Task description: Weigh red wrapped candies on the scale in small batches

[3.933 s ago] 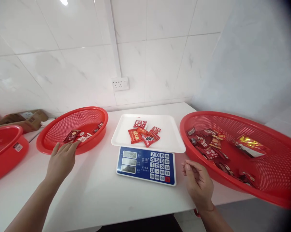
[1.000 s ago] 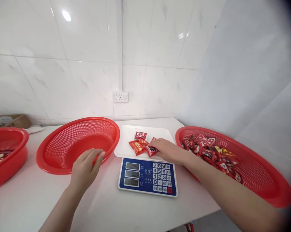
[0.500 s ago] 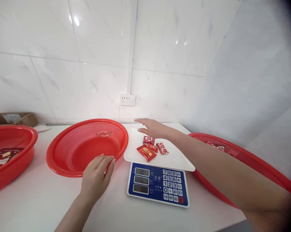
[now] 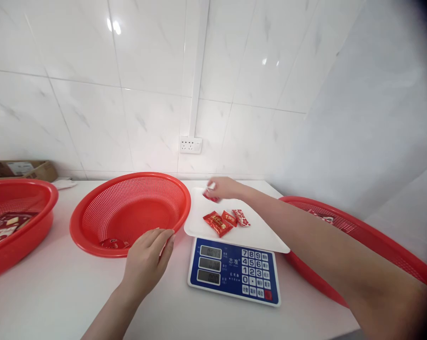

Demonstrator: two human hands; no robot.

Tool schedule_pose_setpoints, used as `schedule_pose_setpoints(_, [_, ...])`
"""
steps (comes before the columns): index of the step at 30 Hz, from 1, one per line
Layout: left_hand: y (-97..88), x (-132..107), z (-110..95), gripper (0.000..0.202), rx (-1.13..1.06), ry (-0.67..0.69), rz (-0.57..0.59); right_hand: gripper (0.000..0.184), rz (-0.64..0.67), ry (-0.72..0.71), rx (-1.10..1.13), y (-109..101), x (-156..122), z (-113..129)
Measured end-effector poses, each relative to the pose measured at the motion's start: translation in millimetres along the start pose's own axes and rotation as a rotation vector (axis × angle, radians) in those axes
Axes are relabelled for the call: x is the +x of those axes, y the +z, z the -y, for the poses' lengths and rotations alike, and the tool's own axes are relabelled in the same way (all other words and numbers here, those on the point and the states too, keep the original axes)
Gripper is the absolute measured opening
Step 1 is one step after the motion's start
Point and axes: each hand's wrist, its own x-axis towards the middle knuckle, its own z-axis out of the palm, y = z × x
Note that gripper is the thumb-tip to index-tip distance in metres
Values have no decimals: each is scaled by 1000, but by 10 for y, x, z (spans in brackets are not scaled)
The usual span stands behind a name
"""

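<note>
The right hand reaches across the white tray of the scale, its fingers pinched narrow on a small red packet at the tray's far edge, the packet just touching or barely off the tray. Three more crinkly foil packets lie bunched mid-tray, where the scale can weigh them. The left hand rests flat with loosely spread fingers on the rim of the middle basket, apparently to steady it. This is glossy perforated red plastic, round and shallow, with one packet inside. Similar baskets flank it on the smooth white tabletop.
</note>
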Motion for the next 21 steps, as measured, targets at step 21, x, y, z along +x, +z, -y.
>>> schedule_pose_setpoints(21, [-22, 2, 1, 11, -45, 14, 47, 59, 95, -71, 107, 129, -220, 269])
